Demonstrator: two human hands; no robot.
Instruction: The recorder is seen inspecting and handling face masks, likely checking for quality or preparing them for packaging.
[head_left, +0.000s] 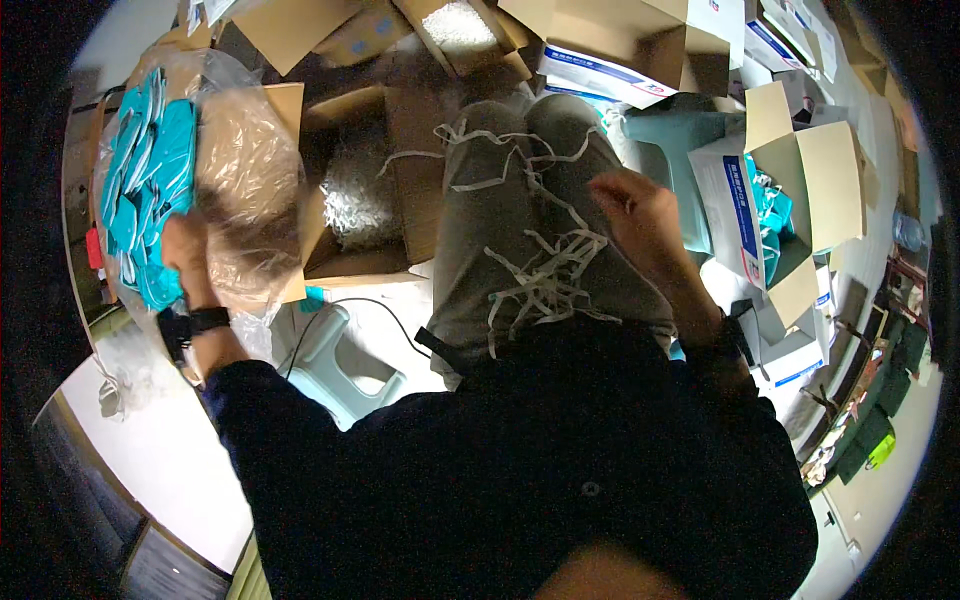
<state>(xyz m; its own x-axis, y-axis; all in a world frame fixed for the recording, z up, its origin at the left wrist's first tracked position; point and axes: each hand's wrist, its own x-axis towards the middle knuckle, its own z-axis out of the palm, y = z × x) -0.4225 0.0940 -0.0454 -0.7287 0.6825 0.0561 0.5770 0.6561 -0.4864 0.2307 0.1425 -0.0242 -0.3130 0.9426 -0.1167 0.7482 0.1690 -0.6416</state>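
At the far left my left hand (187, 246) is curled against the lower edge of a pile of flat teal pieces (182, 140), possibly fabric, gripping one at the edge. Its fingertips are mostly hidden. Above my right knee, my right hand (643, 212) hangs with fingers drawn together. Blur hides whether anything small is between them. Thin white strips (560, 270) lie tangled across my lap, and more of them trail over both knees. The teal pile rests on clear plastic bagging (245, 180).
Between my legs and the plastic stands an open carton (415, 225) holding white strips. On the right, a white-and-blue carton (725, 200) contains teal pieces. Pale blue stools (345, 375) (655, 135) stand nearby. More open cartons (625, 60) line the far side. A black cable (385, 308) curves across the floor.
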